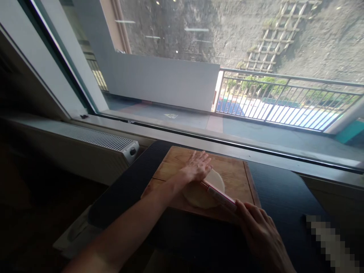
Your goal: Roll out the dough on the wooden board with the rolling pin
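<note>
A round, flat sheet of pale dough (202, 198) lies on a wooden board (230, 170). Across the dough runs a slim stick (220, 196) with a pale body and reddish edges; its exact kind is unclear. My right hand (257, 223) is closed around the stick's near end, at the board's front right edge. At the far end of the stick, my left hand (197, 166) reaches over the dough's upper left edge with its fingers stretched out and spread. Whether its palm presses on the stick or on the dough is hidden.
The board rests on a dark table (284, 189) below a large window. A white radiator (105, 142) stands left of the table. At the right lies a pixelated, unreadable shape (327, 239). Outside are a walkway and a metal railing (284, 98).
</note>
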`<action>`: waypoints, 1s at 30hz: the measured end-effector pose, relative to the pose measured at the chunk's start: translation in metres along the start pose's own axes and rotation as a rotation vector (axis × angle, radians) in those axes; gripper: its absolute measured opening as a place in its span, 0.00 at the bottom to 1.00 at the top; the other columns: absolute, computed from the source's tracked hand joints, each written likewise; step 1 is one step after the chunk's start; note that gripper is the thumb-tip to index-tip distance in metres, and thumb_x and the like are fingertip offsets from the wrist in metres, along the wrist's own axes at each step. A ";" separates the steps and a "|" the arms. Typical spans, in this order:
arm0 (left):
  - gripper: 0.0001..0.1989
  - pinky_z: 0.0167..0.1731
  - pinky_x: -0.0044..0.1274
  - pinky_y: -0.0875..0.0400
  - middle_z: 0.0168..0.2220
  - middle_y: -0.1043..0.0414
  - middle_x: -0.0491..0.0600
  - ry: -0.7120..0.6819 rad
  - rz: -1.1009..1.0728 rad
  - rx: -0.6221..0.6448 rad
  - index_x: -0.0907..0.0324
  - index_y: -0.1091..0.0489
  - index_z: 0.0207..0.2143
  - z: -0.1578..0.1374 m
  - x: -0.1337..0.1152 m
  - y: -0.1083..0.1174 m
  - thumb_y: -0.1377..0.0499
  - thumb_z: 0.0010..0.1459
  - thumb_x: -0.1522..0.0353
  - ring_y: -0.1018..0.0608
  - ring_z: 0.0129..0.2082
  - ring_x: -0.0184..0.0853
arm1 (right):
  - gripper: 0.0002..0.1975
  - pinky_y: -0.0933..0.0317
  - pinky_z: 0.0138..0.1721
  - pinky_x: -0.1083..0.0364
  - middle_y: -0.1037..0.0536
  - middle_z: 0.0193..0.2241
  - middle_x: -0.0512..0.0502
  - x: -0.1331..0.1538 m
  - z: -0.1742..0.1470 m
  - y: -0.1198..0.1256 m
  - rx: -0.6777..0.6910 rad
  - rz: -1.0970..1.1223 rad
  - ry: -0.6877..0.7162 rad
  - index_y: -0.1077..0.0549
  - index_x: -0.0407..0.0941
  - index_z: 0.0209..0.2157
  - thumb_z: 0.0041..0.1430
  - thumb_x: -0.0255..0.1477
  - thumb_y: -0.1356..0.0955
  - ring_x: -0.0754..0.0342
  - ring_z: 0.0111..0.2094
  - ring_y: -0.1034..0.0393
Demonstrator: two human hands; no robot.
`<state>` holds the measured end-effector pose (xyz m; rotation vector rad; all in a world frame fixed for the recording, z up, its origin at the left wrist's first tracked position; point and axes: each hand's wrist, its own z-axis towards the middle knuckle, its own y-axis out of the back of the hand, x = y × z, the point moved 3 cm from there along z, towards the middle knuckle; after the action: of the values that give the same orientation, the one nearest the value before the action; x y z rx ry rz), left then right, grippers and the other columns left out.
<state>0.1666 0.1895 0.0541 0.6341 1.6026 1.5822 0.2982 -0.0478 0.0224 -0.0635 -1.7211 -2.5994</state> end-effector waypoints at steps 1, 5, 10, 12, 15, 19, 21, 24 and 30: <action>0.27 0.61 0.39 0.64 0.63 0.50 0.54 -0.009 0.003 0.022 0.62 0.45 0.59 -0.015 0.000 -0.001 0.63 0.64 0.58 0.52 0.64 0.39 | 0.24 0.37 0.39 0.52 0.30 0.47 0.45 0.006 -0.004 0.003 -0.013 0.007 0.022 0.44 0.52 0.60 0.62 0.31 0.42 0.50 0.44 0.34; 0.26 0.61 0.38 0.65 0.63 0.51 0.50 0.012 0.056 -0.030 0.59 0.47 0.61 -0.077 0.002 -0.002 0.64 0.64 0.61 0.55 0.64 0.36 | 0.25 0.36 0.38 0.53 0.28 0.46 0.45 0.020 -0.011 0.013 -0.024 0.058 0.102 0.43 0.53 0.59 0.61 0.28 0.41 0.50 0.43 0.32; 0.27 0.61 0.39 0.69 0.62 0.48 0.53 0.114 0.114 -0.108 0.63 0.43 0.59 -0.055 -0.008 -0.004 0.64 0.63 0.61 0.56 0.64 0.38 | 0.22 0.33 0.38 0.55 0.27 0.44 0.46 0.020 -0.005 0.011 -0.030 0.162 0.058 0.41 0.52 0.58 0.62 0.30 0.41 0.51 0.42 0.30; 0.27 0.61 0.40 0.67 0.62 0.47 0.54 0.120 0.083 -0.057 0.64 0.42 0.58 -0.017 -0.018 -0.008 0.63 0.63 0.60 0.55 0.64 0.40 | 0.20 0.32 0.36 0.57 0.27 0.44 0.46 0.020 -0.001 0.010 -0.029 0.189 -0.002 0.39 0.51 0.56 0.62 0.31 0.42 0.52 0.42 0.30; 0.28 0.60 0.40 0.63 0.61 0.46 0.60 0.113 0.025 -0.004 0.69 0.41 0.56 0.031 -0.033 -0.011 0.63 0.63 0.60 0.51 0.63 0.43 | 0.18 0.31 0.33 0.59 0.27 0.45 0.45 0.023 0.002 0.012 -0.043 0.189 -0.093 0.35 0.50 0.54 0.63 0.32 0.43 0.53 0.40 0.28; 0.30 0.60 0.37 0.63 0.61 0.47 0.57 0.072 -0.007 0.013 0.68 0.44 0.58 0.035 -0.036 -0.013 0.65 0.63 0.58 0.51 0.63 0.42 | 0.21 0.31 0.39 0.55 0.28 0.47 0.43 0.035 -0.004 0.012 -0.050 0.152 -0.063 0.38 0.49 0.57 0.62 0.30 0.41 0.50 0.45 0.30; 0.31 0.60 0.40 0.64 0.62 0.47 0.54 0.088 -0.011 0.005 0.64 0.45 0.59 0.012 -0.027 -0.014 0.65 0.63 0.55 0.51 0.63 0.42 | 0.24 0.31 0.41 0.53 0.29 0.48 0.43 0.041 -0.008 0.012 -0.029 0.154 0.000 0.42 0.50 0.59 0.61 0.29 0.41 0.49 0.46 0.31; 0.30 0.60 0.41 0.66 0.62 0.47 0.52 0.136 0.021 -0.070 0.61 0.45 0.60 -0.037 -0.008 -0.011 0.65 0.63 0.55 0.53 0.64 0.41 | 0.27 0.32 0.43 0.53 0.30 0.49 0.44 0.046 -0.013 0.012 -0.010 0.192 0.081 0.45 0.53 0.60 0.59 0.26 0.40 0.49 0.47 0.32; 0.28 0.61 0.39 0.65 0.64 0.55 0.49 0.240 0.048 -0.089 0.57 0.47 0.61 -0.087 0.003 -0.006 0.64 0.63 0.56 0.56 0.65 0.38 | 0.28 0.31 0.42 0.54 0.29 0.48 0.46 0.042 -0.027 0.007 -0.015 0.283 0.119 0.46 0.53 0.60 0.58 0.27 0.39 0.50 0.45 0.31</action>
<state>0.0960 0.1403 0.0406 0.4513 1.6878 1.8107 0.2559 -0.0750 0.0205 -0.1388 -1.5280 -2.3618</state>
